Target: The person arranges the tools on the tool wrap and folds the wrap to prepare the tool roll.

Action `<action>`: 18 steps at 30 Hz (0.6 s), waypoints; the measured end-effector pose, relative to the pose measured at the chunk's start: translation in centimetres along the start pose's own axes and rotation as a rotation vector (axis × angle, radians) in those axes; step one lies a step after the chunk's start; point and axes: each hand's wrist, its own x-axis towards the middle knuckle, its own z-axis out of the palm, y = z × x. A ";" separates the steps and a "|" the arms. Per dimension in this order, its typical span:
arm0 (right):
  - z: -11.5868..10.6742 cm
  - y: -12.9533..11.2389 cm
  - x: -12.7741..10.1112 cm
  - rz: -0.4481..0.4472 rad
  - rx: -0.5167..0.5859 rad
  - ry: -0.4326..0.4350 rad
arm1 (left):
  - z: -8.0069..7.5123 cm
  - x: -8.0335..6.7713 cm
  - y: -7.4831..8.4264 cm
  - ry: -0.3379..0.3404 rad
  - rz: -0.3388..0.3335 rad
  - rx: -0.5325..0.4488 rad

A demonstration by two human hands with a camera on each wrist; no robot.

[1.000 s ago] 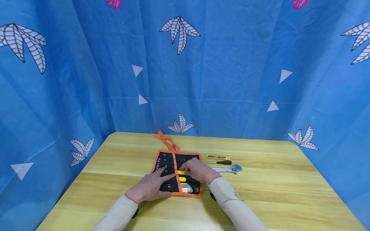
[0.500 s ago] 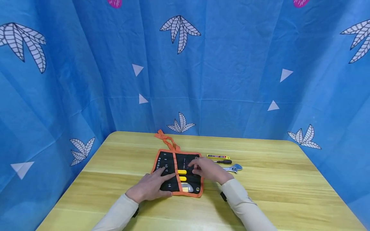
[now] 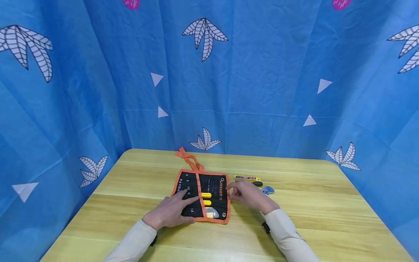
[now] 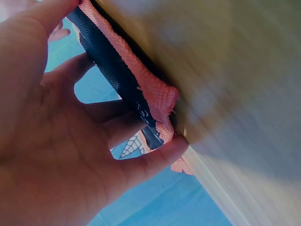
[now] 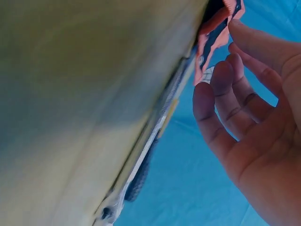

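A black tool roll with orange trim (image 3: pixel 212 189) lies unrolled on the wooden table (image 3: pixel 311 207); yellow-handled tools (image 3: pixel 206 195) sit in its pockets. My left hand (image 3: pixel 178 205) rests flat on the roll's left half, fingers spread, and the left wrist view shows them pressing its orange edge (image 4: pixel 150 89). My right hand (image 3: pixel 240 191) hovers just right of the roll with relaxed fingers, holding nothing, partly covering a black-handled screwdriver (image 3: pixel 258 183) and a silver wrench (image 3: pixel 269 190). In the right wrist view its fingers (image 5: pixel 221 94) stand near the roll's edge (image 5: pixel 214 35), above the wrench (image 5: pixel 141 165).
A yellow utility knife (image 3: pixel 247 178) lies beyond the screwdriver. The roll's orange tie strap (image 3: pixel 186 158) trails toward the back of the table. Blue patterned cloth (image 3: pixel 262 91) walls in the table on three sides.
My right hand has slid to the right, off the tool roll's pockets, to the spot over the screwdriver and wrench. The left hand has stayed on the roll.
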 end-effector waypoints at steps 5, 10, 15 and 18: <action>-0.5 1.2 -0.9 0.003 -0.013 0.019 | 0.1 0.1 -0.1 -0.002 -0.003 0.002; -1.6 2.2 -1.6 -0.024 -0.012 0.052 | 0.2 0.2 0.0 -0.002 -0.006 0.001; -2.8 3.3 -2.2 0.036 0.004 0.072 | 0.1 0.1 0.1 0.000 -0.009 -0.001; -3.5 3.8 -2.5 0.077 0.016 0.066 | 0.1 0.1 0.0 -0.003 -0.012 -0.004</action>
